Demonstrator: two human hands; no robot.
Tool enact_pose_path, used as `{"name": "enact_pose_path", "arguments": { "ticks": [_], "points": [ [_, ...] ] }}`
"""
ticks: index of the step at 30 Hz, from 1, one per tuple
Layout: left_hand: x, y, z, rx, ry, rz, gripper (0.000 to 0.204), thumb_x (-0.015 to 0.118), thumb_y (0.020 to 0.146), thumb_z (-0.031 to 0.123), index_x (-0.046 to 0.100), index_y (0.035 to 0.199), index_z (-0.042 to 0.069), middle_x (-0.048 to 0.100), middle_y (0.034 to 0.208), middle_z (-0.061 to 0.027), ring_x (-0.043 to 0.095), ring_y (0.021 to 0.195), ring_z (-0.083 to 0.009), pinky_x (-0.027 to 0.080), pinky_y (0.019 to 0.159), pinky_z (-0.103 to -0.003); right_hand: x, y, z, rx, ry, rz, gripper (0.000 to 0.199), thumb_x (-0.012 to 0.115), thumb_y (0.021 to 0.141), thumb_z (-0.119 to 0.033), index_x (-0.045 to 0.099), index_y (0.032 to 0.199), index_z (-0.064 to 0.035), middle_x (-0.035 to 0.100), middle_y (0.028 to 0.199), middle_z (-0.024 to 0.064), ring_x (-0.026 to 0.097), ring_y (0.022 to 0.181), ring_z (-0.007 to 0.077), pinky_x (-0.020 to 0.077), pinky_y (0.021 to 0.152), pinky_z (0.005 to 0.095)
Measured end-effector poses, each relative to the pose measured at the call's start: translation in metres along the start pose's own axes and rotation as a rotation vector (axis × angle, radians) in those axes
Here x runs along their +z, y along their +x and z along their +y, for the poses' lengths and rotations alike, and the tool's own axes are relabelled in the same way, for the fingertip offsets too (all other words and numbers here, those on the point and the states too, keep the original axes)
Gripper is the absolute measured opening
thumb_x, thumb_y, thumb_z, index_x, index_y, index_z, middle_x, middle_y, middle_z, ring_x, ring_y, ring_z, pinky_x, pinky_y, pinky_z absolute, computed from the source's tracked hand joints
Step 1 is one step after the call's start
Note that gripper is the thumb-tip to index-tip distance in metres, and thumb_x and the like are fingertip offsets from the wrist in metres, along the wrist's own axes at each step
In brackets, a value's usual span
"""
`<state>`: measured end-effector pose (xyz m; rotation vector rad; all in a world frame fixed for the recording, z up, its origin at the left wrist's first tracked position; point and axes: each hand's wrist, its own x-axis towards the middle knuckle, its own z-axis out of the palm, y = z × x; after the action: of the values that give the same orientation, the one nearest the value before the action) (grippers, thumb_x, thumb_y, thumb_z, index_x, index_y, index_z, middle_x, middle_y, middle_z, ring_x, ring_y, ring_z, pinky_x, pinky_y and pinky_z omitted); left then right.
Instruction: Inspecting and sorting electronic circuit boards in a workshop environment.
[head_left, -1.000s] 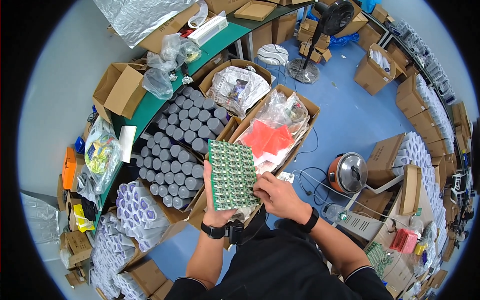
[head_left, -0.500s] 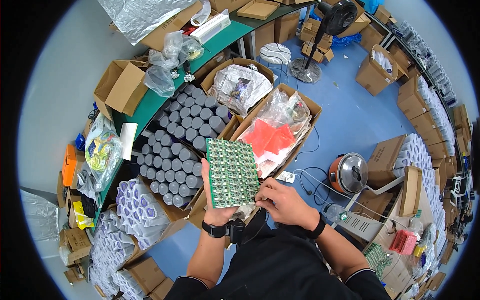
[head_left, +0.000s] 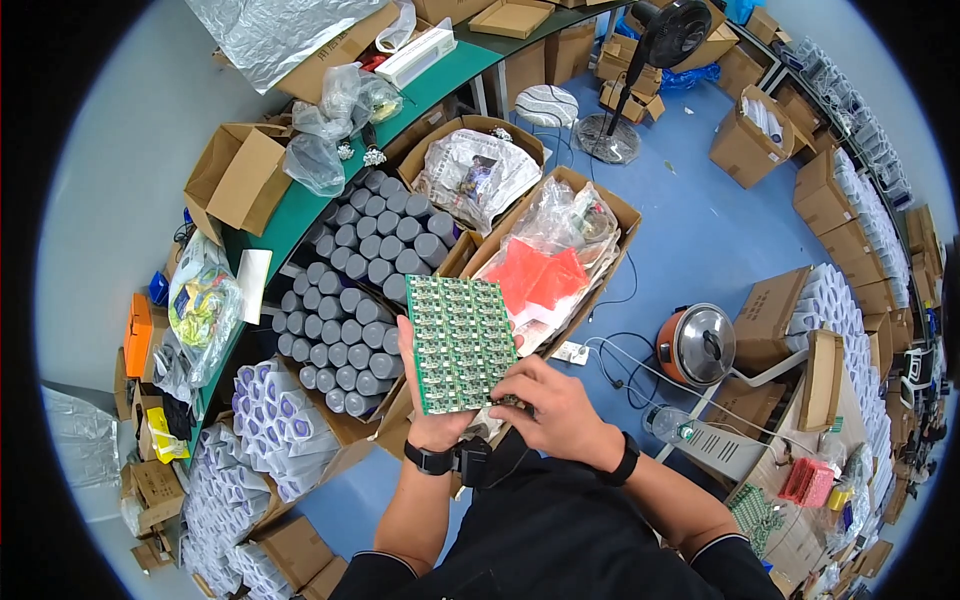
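A green circuit board panel (head_left: 462,345), covered with rows of small components, is held up in front of my body. My left hand (head_left: 437,430) supports it from below, thumb along its left edge and fingertips showing past the right edge. At the lower right corner, my right hand (head_left: 550,405) is closed in a pinch, thumb and curled fingers gripping that corner. The fingers partly cover the spot, so whether a small piece has come loose there is hard to make out.
Boxes of grey-capped cylinders (head_left: 350,330) stand left of the panel. Beyond it is a carton (head_left: 625,225) with plastic bags and red sheets. An orange cooker (head_left: 697,345) and cables are on the right floor; a green-topped table (head_left: 285,205) runs along the left.
My right hand has shifted a little left and its fingers have curled further over the panel's lower right corner. The panel has moved slightly left in view, still in my left hand.
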<state>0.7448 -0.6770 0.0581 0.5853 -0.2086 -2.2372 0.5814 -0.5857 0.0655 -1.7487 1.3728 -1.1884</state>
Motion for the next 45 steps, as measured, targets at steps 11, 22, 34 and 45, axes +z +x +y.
{"name": "enact_pose_path", "arguments": {
  "ticks": [11, 22, 34, 45],
  "points": [
    [0.003, 0.003, -0.004, 0.034, 0.06, 0.027, 0.096, 0.03, 0.101, 0.082, 0.045, 0.158, 0.006, 0.063, 0.143, -0.0225, 0.068, 0.122, -0.0453, 0.056, 0.104, -0.058, 0.0, 0.009, 0.002, 0.368, 0.372, 0.055, 0.018, 0.081, 0.092, -0.003, 0.068, 0.104, -0.0042, 0.064, 0.093, 0.0035, 0.056, 0.067, 0.011, 0.0465, 0.061, 0.0264],
    [-0.008, 0.009, -0.008, 0.064, 0.057, 0.062, 0.09, 0.033, 0.104, 0.077, 0.044, 0.159, 0.006, 0.063, 0.144, -0.0205, 0.065, 0.127, -0.0425, 0.055, 0.108, -0.055, 0.001, 0.017, 0.002, 0.271, 0.236, 0.027, 0.013, 0.074, 0.095, -0.002, 0.066, 0.105, -0.0048, 0.065, 0.091, 0.0078, 0.063, 0.068, 0.0201, 0.0538, 0.066, 0.0358],
    [-0.002, 0.008, -0.008, 0.076, 0.041, 0.064, 0.085, 0.04, 0.105, 0.073, 0.052, 0.152, 0.004, 0.065, 0.141, -0.0201, 0.069, 0.122, -0.034, 0.056, 0.107, -0.047, 0.002, 0.024, 0.006, 0.262, 0.135, 0.037, 0.015, 0.073, 0.096, -0.003, 0.064, 0.108, -0.0047, 0.067, 0.091, 0.0102, 0.067, 0.071, 0.0239, 0.0544, 0.066, 0.0361],
    [0.007, 0.003, -0.008, 0.035, 0.067, -0.028, 0.084, 0.028, 0.108, 0.072, 0.051, 0.151, 0.005, 0.066, 0.139, -0.0159, 0.068, 0.122, -0.029, 0.056, 0.106, -0.043, 0.0, 0.03, 0.012, 0.211, 0.118, 0.09, 0.016, 0.073, 0.097, -0.006, 0.064, 0.111, -0.0055, 0.068, 0.085, 0.0112, 0.066, 0.065, 0.0239, 0.052, 0.061, 0.0346]
  ]
}}
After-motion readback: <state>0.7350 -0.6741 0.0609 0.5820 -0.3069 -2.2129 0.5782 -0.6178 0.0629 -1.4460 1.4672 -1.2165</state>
